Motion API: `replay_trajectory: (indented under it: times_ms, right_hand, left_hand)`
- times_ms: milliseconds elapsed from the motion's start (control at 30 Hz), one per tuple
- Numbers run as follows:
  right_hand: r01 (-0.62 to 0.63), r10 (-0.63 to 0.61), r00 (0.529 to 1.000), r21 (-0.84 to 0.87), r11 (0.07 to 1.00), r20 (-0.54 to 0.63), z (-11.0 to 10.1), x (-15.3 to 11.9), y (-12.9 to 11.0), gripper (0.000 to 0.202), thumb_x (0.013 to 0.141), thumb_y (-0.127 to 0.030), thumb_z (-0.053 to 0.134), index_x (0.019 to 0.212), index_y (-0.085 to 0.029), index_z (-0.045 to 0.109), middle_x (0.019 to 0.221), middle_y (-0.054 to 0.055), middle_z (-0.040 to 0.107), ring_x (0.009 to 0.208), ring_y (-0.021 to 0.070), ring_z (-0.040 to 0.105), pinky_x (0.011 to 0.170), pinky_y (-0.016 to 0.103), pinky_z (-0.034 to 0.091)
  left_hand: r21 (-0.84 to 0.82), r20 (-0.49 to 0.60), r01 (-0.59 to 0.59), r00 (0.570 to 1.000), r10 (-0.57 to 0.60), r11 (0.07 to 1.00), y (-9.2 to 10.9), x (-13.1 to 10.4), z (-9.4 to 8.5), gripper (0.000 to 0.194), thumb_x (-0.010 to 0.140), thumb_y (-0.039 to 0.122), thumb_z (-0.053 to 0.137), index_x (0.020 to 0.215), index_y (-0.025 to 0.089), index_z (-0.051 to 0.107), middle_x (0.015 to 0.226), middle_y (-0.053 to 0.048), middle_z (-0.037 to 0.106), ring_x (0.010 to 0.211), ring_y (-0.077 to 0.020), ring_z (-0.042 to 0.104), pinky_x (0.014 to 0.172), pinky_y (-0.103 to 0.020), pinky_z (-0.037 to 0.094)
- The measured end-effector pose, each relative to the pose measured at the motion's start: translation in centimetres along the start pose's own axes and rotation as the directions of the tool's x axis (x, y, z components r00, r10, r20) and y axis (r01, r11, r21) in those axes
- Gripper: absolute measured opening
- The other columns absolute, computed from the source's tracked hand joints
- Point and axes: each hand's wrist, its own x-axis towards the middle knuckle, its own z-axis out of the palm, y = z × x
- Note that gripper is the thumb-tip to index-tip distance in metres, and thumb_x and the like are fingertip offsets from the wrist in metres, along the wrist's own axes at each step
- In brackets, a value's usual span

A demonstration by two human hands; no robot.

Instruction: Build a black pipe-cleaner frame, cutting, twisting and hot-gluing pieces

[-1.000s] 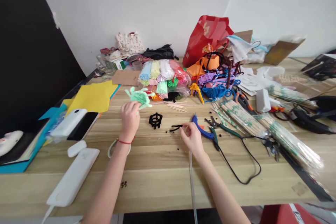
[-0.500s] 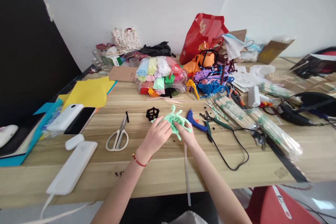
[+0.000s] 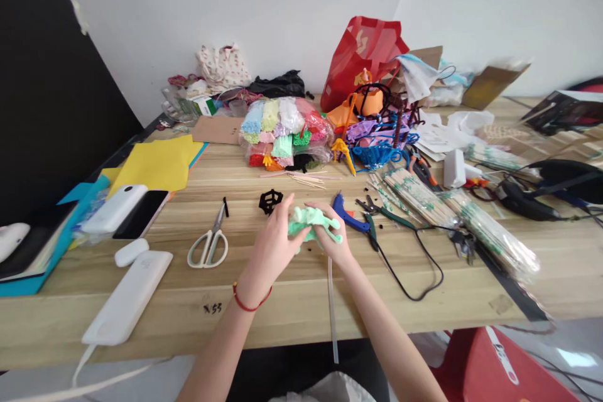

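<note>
A mint green piece made of fuzzy stems [image 3: 311, 218] is held between both hands above the middle of the table. My left hand [image 3: 276, 239], with a red cord at the wrist, grips its left side between thumb and fingers. On the right side, my right hand [image 3: 333, 239] has its fingers closed on the same piece. Behind my left hand lies a black web-like piece [image 3: 271, 201]. A blue glue gun [image 3: 348, 215] rests just right of my right hand, and a clear stick [image 3: 332, 311] lies below it.
White-handled scissors [image 3: 208, 246] lie left, near a phone [image 3: 141, 215] and a power bank [image 3: 127, 298]. Bagged colourful stems [image 3: 285, 132] and a red bag [image 3: 362, 59] are at the back. Green-handled pliers [image 3: 396, 218], a black cable and packs of sticks [image 3: 490, 235] are right.
The green piece has been tilted, so its spread arms now look bunched up. My left hand has turned, its thumb now below the piece and fingers raised behind it. The camera view has shifted slightly.
</note>
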Motion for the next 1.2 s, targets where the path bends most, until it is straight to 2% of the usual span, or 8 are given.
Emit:
replay_trajectory:
  times_ms: [100, 233, 367, 600, 767, 867, 1033, 1200]
  right_hand:
    - [0.171, -0.169, 0.985, -0.045, 0.984, 0.04, 0.1, -0.7, 0.2, 0.032, 0.073, -0.026, 0.06, 0.104, -0.027, 0.058, 0.116, 0.008, 0.056, 0.11, 0.0273, 0.053, 0.092, 0.043, 0.043]
    - [0.268, -0.276, 0.955, -0.077, 0.96, -0.113, 0.6, -1.8, 1.7, 0.033, 0.069, -0.029, 0.066, 0.099, -0.029, 0.053, 0.109, 0.007, 0.051, 0.102, 0.0268, 0.056, 0.086, 0.045, 0.046]
    - [0.298, -0.309, 0.936, -0.088, 0.95, -0.17, 1.0, -2.5, 2.6, 0.024, 0.074, -0.026, 0.063, 0.094, -0.031, 0.052, 0.1, 0.004, 0.049, 0.096, 0.0243, 0.058, 0.085, 0.046, 0.047]
    - [0.245, -0.268, 0.934, -0.12, 0.962, -0.236, 1.2, -2.4, 2.1, 0.017, 0.074, -0.026, 0.06, 0.087, -0.028, 0.05, 0.097, 0.004, 0.051, 0.088, 0.0219, 0.057, 0.077, 0.042, 0.048]
    - [-0.003, -0.03, 0.976, -0.149, 0.989, -0.216, 1.3, -1.4, 1.4, 0.022, 0.072, -0.019, 0.054, 0.092, -0.023, 0.047, 0.094, 0.005, 0.056, 0.084, 0.0191, 0.058, 0.073, 0.034, 0.048]
    - [-0.107, 0.072, 0.979, -0.181, 0.978, -0.189, 1.4, -0.8, 1.0, 0.022, 0.074, -0.021, 0.053, 0.096, -0.021, 0.049, 0.087, 0.002, 0.059, 0.074, 0.0172, 0.059, 0.068, 0.031, 0.049]
    - [-0.037, 0.027, 0.998, -0.161, 0.986, -0.062, 1.7, -0.6, 1.2, 0.028, 0.075, -0.021, 0.053, 0.103, -0.02, 0.051, 0.095, 0.005, 0.062, 0.085, 0.0182, 0.061, 0.077, 0.031, 0.05]
    - [-0.039, 0.026, 0.996, -0.159, 0.987, -0.085, 1.8, -0.7, 1.8, 0.021, 0.075, -0.02, 0.052, 0.097, -0.021, 0.054, 0.087, 0.003, 0.064, 0.077, 0.0166, 0.062, 0.07, 0.028, 0.05]
  left_hand:
    - [-0.085, 0.079, 0.038, 0.996, -0.031, 0.996, -1.1, 0.2, 1.3, 0.057, 0.077, 0.006, 0.049, 0.131, 0.024, 0.044, 0.12, -0.009, 0.06, 0.103, -0.0231, 0.06, 0.086, -0.035, 0.049]
    - [-0.183, -0.002, 0.078, 0.997, -0.08, 0.98, -1.2, -0.9, 2.8, 0.065, 0.079, 0.005, 0.043, 0.14, 0.027, 0.033, 0.122, -0.007, 0.061, 0.105, -0.0207, 0.06, 0.087, -0.032, 0.049]
    - [-0.172, -0.075, 0.059, 0.995, -0.073, 0.983, -0.6, -2.2, 3.5, 0.065, 0.08, 0.009, 0.047, 0.14, 0.028, 0.033, 0.127, -0.006, 0.057, 0.108, -0.0231, 0.059, 0.088, -0.033, 0.049]
    - [-0.172, -0.076, 0.11, 0.989, -0.124, 0.979, -0.4, -2.2, 3.9, 0.062, 0.078, 0.006, 0.045, 0.136, 0.026, 0.039, 0.123, -0.007, 0.06, 0.106, -0.0244, 0.06, 0.087, -0.035, 0.049]
    - [-0.168, -0.05, 0.096, 0.993, -0.105, 0.981, -0.7, -0.4, 3.0, 0.049, 0.081, 0.005, 0.042, 0.127, 0.022, 0.047, 0.125, -0.008, 0.058, 0.113, -0.0214, 0.055, 0.095, -0.036, 0.045]
    - [-0.077, -0.02, 0.116, 0.993, -0.118, 0.99, -1.2, 0.4, 2.7, 0.033, 0.082, 0.007, 0.043, 0.109, 0.018, 0.058, 0.109, -0.009, 0.065, 0.101, -0.0214, 0.061, 0.087, -0.034, 0.048]
    - [0.025, -0.042, 0.173, 0.984, -0.172, 0.985, -1.9, 0.6, 3.0, 0.019, 0.083, 0.011, 0.047, 0.095, 0.016, 0.06, 0.09, -0.01, 0.068, 0.086, -0.0216, 0.064, 0.077, -0.032, 0.049]
    - [0.015, -0.058, 0.18, 0.982, -0.178, 0.984, -1.7, 0.3, 3.4, 0.024, 0.08, 0.008, 0.047, 0.099, 0.016, 0.06, 0.095, -0.009, 0.068, 0.089, -0.0211, 0.064, 0.078, -0.031, 0.049]
